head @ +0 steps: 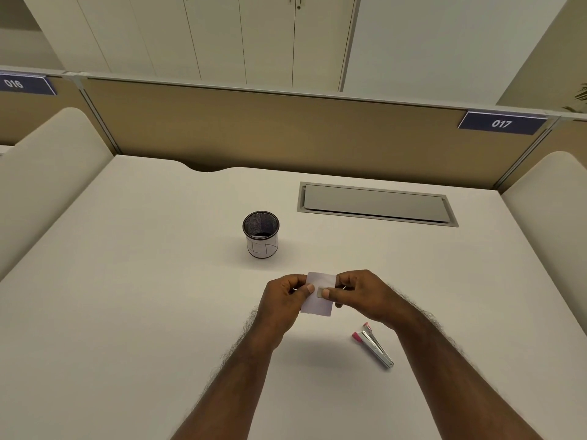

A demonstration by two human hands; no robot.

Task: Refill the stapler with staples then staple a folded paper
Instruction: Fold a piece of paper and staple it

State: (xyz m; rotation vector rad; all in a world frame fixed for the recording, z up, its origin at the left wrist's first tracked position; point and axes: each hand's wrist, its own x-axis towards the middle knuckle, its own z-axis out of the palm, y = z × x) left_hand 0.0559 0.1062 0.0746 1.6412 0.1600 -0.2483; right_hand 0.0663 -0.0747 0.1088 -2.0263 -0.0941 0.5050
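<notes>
Above the near middle of the bench [143,281], both hands hold a small paper [318,300] clear of the surface. The left hand [282,300] pinches its left edge, thumb on top. The right hand [359,296] pinches a small grey strip [319,292], probably staples, against the paper's face with thumb and curled fingers. The stapler [374,346], pink and metal, lies open on the bench just right of and nearer than the hands, touched by neither. A mesh cup [261,233] stands farther off, left of a cable hatch [376,204].

The refill looks not yet done: the staples are in hand, the stapler waiting. The likely trouble is the strip itself. It is tiny and brittle, and a tight or twisting pinch could snap it or let it slip to the bench. It also has to leave the paper; if the left hand lets go carelessly, the paper may unfold or drift. Loading one-handed could push the unheld stapler away, or seat the strip crooked so it jams.
</notes>
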